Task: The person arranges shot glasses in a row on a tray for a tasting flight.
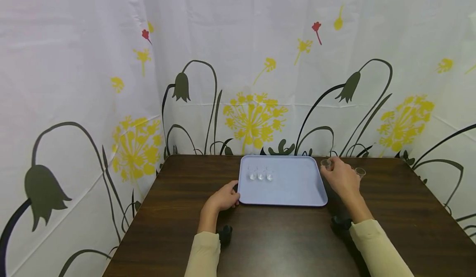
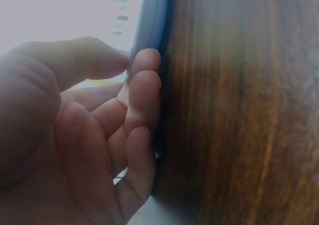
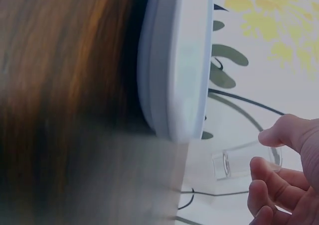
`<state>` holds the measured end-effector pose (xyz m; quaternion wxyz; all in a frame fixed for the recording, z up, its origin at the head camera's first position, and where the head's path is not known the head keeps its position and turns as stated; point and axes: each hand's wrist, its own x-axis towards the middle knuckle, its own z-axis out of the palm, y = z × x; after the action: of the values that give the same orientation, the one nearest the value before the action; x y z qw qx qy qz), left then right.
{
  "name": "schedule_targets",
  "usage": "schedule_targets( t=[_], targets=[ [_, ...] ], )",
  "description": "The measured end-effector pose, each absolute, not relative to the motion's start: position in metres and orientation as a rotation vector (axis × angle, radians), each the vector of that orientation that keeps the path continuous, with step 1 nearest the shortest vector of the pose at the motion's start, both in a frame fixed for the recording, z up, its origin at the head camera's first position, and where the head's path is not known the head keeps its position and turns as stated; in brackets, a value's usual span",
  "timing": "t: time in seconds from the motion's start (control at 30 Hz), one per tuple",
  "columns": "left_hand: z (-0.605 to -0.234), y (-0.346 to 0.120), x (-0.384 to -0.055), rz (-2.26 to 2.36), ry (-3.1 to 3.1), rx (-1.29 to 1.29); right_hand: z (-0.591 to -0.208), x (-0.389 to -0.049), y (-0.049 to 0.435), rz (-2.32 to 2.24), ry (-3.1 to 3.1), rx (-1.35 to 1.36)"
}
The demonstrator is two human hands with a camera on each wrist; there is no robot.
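Observation:
A pale blue tray (image 1: 293, 192) lies on the dark wooden table, with three small clear shot glasses (image 1: 261, 175) in a row on its left half. My left hand (image 1: 222, 196) is at the tray's left edge; the left wrist view has the thumb and fingertips pinching its rim (image 2: 149, 21). Just off the tray's far right corner, my right hand (image 1: 341, 177) holds another clear shot glass (image 3: 239, 160) between thumb and fingers, upright. One more shot glass (image 1: 360, 172) stands on the table just right of that hand, partly hidden by it.
The brown table (image 1: 275, 235) runs back to a white curtain (image 1: 238, 41) printed with flowers, close behind the tray's far edge. Dark wrist-worn devices (image 1: 225, 235) sit on both forearms, low over the tabletop.

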<state>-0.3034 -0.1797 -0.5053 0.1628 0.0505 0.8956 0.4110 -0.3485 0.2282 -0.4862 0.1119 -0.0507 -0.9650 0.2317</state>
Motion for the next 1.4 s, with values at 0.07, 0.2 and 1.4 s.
schedule_targets(
  t=[0.07,0.2,1.4],
  targets=[
    [-0.506,-0.180,-0.304,1.179,2.554,0.146,-0.485,-0.349,0.224,0.676,-2.846,-0.140],
    [-0.507,-0.180,-0.304,1.189,2.550,0.158,-0.487,-0.349,0.217,0.669,-2.865,-0.117],
    [-0.509,-0.181,-0.305,1.184,2.561,0.158,-0.483,-0.352,0.170,0.873,-2.899,-0.015]
  ],
)
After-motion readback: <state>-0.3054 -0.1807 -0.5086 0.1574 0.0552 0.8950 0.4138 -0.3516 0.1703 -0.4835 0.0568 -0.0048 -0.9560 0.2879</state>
